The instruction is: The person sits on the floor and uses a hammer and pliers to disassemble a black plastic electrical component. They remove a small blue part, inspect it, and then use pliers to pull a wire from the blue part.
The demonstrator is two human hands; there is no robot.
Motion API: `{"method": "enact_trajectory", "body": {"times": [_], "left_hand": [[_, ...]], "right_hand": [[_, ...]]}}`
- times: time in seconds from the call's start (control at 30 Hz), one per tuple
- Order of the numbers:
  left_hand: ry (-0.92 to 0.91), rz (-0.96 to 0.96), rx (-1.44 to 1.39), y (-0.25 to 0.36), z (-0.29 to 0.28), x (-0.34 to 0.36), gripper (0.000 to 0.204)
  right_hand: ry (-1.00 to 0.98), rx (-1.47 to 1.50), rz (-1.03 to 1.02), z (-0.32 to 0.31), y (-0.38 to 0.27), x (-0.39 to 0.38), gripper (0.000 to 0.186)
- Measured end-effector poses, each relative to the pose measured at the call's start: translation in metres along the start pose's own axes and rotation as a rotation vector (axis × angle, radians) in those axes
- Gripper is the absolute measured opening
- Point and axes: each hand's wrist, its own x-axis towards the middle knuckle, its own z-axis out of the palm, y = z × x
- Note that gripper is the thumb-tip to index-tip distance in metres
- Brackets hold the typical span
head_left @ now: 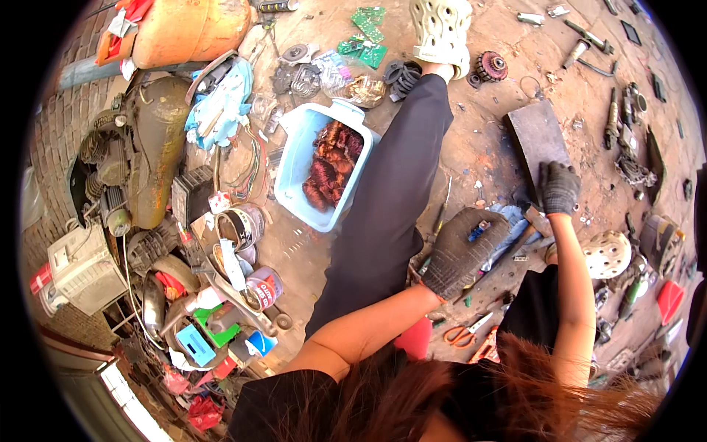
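I sit on a dirt floor with my left leg stretched out. My left hand (462,249), in a dark knit glove, lies palm up and cups a small blue and dark part (478,230). My right hand (560,187), also gloved, rests on the near end of a flat rusty metal slab (536,136); whether it grips anything I cannot tell. A hammer (532,227) with a wooden handle lies between the two hands on a blue cloth. Orange-handled scissors (462,333) lie on the ground below my left hand.
A light blue plastic tub (298,158) holding copper wire coils stands left of my leg. Green circuit boards (367,33), gears and scrap lie at the top. An old engine (140,155) and cans crowd the left. Tools and metal parts (626,147) are scattered on the right.
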Motion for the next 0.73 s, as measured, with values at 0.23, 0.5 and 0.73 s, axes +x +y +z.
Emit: {"method": "enact_trajectory", "body": {"times": [0.23, 0.5, 0.73], "left_hand": [[0.028, -0.014, -0.088, -0.01, -0.003, -0.001, 0.02], [0.041, 0.138, 0.105, -0.012, -0.004, -0.003, 0.017], [-0.015, 0.21, 0.079, -0.007, -0.002, -0.002, 0.013]], "right_hand": [[-0.148, -0.054, -0.012, -0.001, -0.007, -0.003, 0.041], [0.019, 0.018, -0.001, 0.01, 0.0, 0.0, 0.042], [-0.005, 0.073, 0.114, 0.02, 0.03, 0.037, 0.05]]}}
